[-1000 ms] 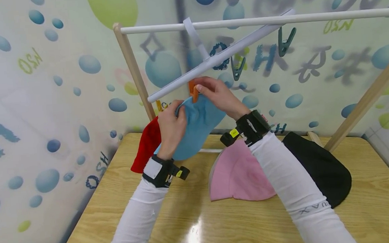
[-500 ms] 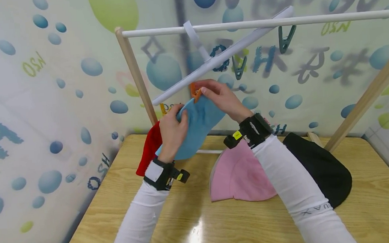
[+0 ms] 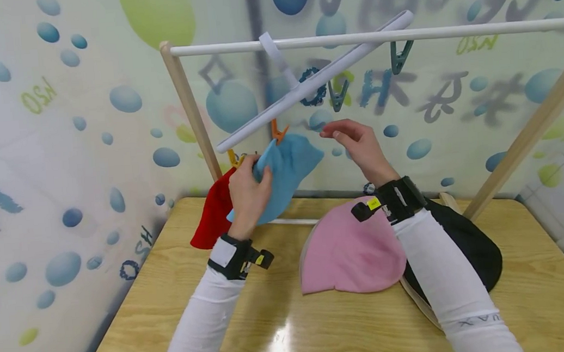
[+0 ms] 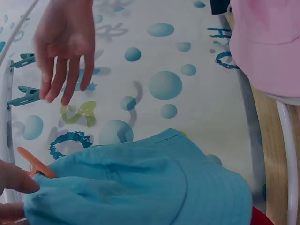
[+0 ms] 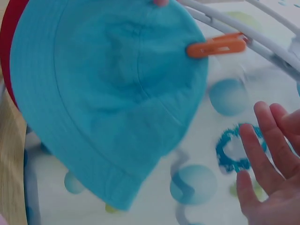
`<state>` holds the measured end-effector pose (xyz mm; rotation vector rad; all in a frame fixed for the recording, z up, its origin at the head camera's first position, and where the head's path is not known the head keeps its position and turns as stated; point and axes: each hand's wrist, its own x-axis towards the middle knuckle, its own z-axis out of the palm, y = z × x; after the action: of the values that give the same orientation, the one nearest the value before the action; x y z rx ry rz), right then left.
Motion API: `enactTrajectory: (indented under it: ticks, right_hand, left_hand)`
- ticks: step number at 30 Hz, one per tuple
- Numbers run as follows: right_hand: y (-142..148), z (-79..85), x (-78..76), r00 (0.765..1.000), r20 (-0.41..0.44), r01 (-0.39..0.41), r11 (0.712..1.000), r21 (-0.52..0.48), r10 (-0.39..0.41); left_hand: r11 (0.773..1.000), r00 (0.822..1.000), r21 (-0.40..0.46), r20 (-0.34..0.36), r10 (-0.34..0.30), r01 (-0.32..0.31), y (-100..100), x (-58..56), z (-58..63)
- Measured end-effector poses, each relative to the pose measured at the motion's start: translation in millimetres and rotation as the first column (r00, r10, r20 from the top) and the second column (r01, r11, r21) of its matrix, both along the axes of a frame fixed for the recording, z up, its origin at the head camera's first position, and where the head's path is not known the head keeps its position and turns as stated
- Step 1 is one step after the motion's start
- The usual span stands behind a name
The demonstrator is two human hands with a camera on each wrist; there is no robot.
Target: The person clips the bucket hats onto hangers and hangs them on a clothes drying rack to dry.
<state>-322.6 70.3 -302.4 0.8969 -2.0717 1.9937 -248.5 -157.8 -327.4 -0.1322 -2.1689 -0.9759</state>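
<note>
A light blue bucket hat hangs from an orange clip at the lower part of a tilted white hanger. My left hand pinches the hat's edge beside that clip, its fingertips partly hidden. To the right, apart from hat and clip, my right hand is in the air, fingers loosely extended and holding nothing. The right wrist view shows the orange clip biting the hat's edge. Behind the left hand, a red hat hangs below a yellow clip.
Two green clips dangle from the hanger's higher half. The hanger hooks over a white rail on wooden posts. On the wooden table lie a pink hat and a black hat, partly under the right forearm.
My right hand has let go of the orange clip and moved away to the right. The clip stays on the blue hat. My left hand keeps its hold there.
</note>
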Motion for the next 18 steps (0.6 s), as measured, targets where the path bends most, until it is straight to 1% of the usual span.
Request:
enactTrajectory:
  ticks: [5,8,14,18]
  right_hand:
    - [24,-4.2,5.1,1.000,0.009,0.005,1.000,-0.008,-0.005]
    - [36,-7.1,7.4,1.000,0.025,0.012,1.000,-0.010,-0.012]
    - [60,-14.7,13.3,0.997,0.068,0.023,1.000,-0.020,-0.021]
    - [76,-19.2,17.4,0.998,0.050,0.043,0.998,-0.037,-0.041]
  left_hand:
    - [0.999,0.997,0.011,-0.069,-0.035,0.036,-3,6.0,6.8]
    - [0.999,0.993,0.005,-0.109,-0.040,0.041,-8,11.6,11.8]
    - [0.999,0.986,-0.033,-0.165,-0.021,0.016,-12,24.4,18.5]
    - [0.998,0.981,-0.061,-0.195,-0.015,0.003,-10,30.9,19.4]
